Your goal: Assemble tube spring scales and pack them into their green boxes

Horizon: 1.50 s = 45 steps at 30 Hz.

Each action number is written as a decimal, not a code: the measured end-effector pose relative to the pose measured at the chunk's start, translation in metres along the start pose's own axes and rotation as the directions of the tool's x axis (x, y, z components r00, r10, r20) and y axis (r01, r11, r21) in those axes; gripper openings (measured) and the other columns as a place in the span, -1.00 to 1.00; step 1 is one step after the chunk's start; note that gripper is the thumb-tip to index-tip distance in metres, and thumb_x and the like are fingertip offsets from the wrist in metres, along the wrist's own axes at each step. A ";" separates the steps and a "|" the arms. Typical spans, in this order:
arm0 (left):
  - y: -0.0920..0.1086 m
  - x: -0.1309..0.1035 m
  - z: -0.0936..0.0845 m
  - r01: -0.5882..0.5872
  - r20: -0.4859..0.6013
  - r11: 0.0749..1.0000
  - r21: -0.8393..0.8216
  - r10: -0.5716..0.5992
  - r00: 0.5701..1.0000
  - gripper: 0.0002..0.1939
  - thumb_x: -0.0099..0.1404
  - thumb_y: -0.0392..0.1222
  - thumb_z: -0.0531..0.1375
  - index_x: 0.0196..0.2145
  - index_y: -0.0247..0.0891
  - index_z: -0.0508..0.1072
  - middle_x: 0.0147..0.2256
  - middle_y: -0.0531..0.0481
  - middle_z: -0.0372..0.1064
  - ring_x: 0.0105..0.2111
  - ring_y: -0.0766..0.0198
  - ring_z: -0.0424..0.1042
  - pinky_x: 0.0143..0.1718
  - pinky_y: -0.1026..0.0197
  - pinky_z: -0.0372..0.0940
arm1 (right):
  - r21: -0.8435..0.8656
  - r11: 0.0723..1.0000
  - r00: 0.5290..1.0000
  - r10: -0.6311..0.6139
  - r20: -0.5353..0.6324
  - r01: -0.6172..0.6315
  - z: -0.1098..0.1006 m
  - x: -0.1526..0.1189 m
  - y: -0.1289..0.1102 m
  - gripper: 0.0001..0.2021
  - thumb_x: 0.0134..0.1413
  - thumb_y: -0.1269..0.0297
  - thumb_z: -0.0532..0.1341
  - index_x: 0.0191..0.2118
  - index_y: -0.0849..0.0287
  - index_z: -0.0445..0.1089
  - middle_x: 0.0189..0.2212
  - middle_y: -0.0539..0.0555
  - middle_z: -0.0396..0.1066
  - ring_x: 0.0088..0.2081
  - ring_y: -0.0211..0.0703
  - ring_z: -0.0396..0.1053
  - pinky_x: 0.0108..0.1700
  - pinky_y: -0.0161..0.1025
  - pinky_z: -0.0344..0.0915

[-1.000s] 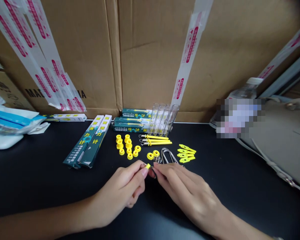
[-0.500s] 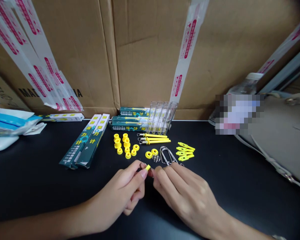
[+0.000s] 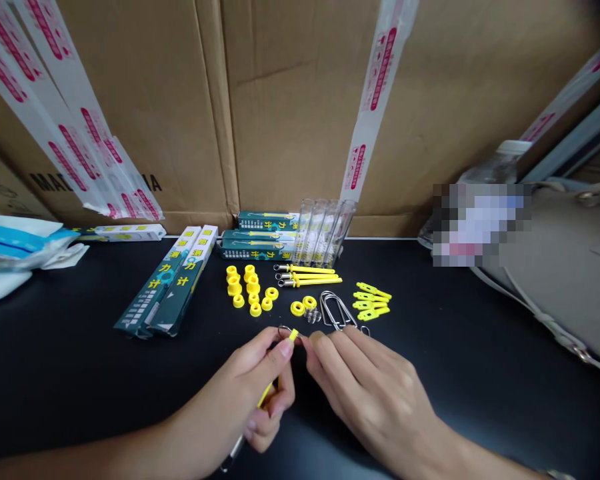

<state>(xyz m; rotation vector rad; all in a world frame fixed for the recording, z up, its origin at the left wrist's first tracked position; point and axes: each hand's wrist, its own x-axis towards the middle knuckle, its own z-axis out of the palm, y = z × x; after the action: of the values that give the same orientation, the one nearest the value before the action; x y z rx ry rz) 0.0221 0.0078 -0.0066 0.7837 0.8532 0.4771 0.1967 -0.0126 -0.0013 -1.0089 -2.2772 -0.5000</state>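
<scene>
My left hand is closed on a yellow rod, whose tip shows above the thumb and whose metal end shows below the palm. A thin wire hook is at the rod's tip. My right hand pinches the other end of the wire, its fingertips mostly hidden. Beyond the hands lie yellow rings, small springs, bent metal hooks, flat yellow pieces, yellow caps and yellow rods with metal ends.
Clear tubes stand before green boxes. Two long boxes lie at left, near a blue and white packet. A bottle and a beige bag are at right. Cardboard stands behind.
The rod's yellow shaft and metal end now show below my left hand, whose lower fingers have loosened. My right hand has barely moved.
</scene>
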 end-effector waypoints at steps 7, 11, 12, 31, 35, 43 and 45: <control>0.004 -0.005 -0.001 0.011 0.042 1.000 -0.026 -0.010 0.999 -0.49 0.13 0.29 0.28 -0.41 -0.19 0.22 -0.70 0.28 0.19 -0.84 0.58 -0.17 -0.81 0.45 -0.11 | -0.008 0.999 0.998 -0.051 -0.048 0.050 0.002 -0.003 0.001 -0.77 0.32 0.53 0.09 -0.32 0.36 0.46 -0.59 0.05 0.34 -0.54 -0.16 0.16 -0.48 -0.17 0.09; 0.006 -0.011 -0.003 0.013 0.069 1.000 -0.015 -0.012 0.998 -0.51 0.26 0.25 0.19 -0.49 -0.23 0.24 -0.73 0.28 0.06 -0.81 0.57 -0.16 -0.76 0.43 -0.08 | -0.015 0.998 0.997 -0.068 -0.039 0.067 0.001 -0.001 0.002 -0.77 0.31 0.52 0.10 -0.36 0.33 0.45 -0.61 0.02 0.30 -0.57 -0.19 0.11 -0.50 -0.17 0.04; 0.007 -0.012 -0.003 0.017 0.072 1.000 -0.011 -0.016 0.997 -0.51 0.27 0.25 0.18 -0.51 -0.23 0.23 -0.74 0.28 0.03 -0.81 0.57 -0.16 -0.76 0.43 -0.09 | -0.012 0.998 0.997 -0.067 -0.039 0.067 0.002 -0.001 0.002 -0.75 0.32 0.52 0.10 -0.38 0.32 0.44 -0.62 0.02 0.29 -0.57 -0.18 0.10 -0.50 -0.17 0.03; 0.002 -0.015 0.019 0.029 -0.104 0.994 -0.106 -0.040 0.994 -0.38 -0.06 0.41 0.29 -0.49 -0.16 0.14 -0.76 0.33 0.06 -0.82 0.58 -0.20 -0.78 0.44 -0.18 | 0.015 1.000 0.999 -0.022 -0.032 0.022 0.007 -0.001 -0.009 -0.70 0.34 0.53 0.06 -0.43 0.27 0.39 -0.62 0.02 0.25 -0.57 -0.19 0.11 -0.50 -0.18 0.01; 0.003 -0.018 0.022 0.034 -0.130 0.991 -0.129 -0.051 0.990 -0.45 0.10 0.37 0.21 -0.52 -0.17 0.15 -0.77 0.31 0.03 -0.82 0.57 -0.21 -0.78 0.43 -0.19 | 0.009 0.999 0.998 -0.035 -0.045 0.036 0.007 -0.001 -0.011 -0.72 0.33 0.55 0.06 -0.42 0.29 0.39 -0.63 0.03 0.26 -0.57 -0.19 0.11 -0.50 -0.18 0.02; 0.009 -0.022 0.031 0.115 -0.258 0.976 -0.185 -0.161 0.953 -0.63 0.50 0.02 -0.12 -0.43 -0.16 0.18 -0.75 0.27 0.08 -0.80 0.53 -0.24 -0.74 0.41 -0.25 | -0.003 0.998 0.998 -0.059 -0.033 0.059 0.007 0.001 -0.012 -0.69 0.34 0.57 0.01 -0.38 0.33 0.42 -0.62 0.04 0.29 -0.57 -0.18 0.15 -0.49 -0.19 0.06; 0.013 -0.024 0.032 0.129 -0.248 0.972 -0.197 -0.177 0.953 -0.64 0.52 -0.01 -0.14 -0.42 -0.16 0.17 -0.75 0.27 0.08 -0.81 0.53 -0.25 -0.73 0.40 -0.29 | -0.006 0.998 0.997 -0.062 -0.036 0.062 0.006 0.002 -0.012 -0.69 0.35 0.56 0.01 -0.38 0.34 0.43 -0.62 0.04 0.29 -0.57 -0.18 0.15 -0.49 -0.20 0.07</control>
<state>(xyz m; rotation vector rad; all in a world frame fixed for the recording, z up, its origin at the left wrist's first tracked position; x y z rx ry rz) 0.0333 -0.0131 0.0277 0.4891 1.0941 0.5187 0.1846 -0.0155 -0.0057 -0.9265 -2.2815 -0.5461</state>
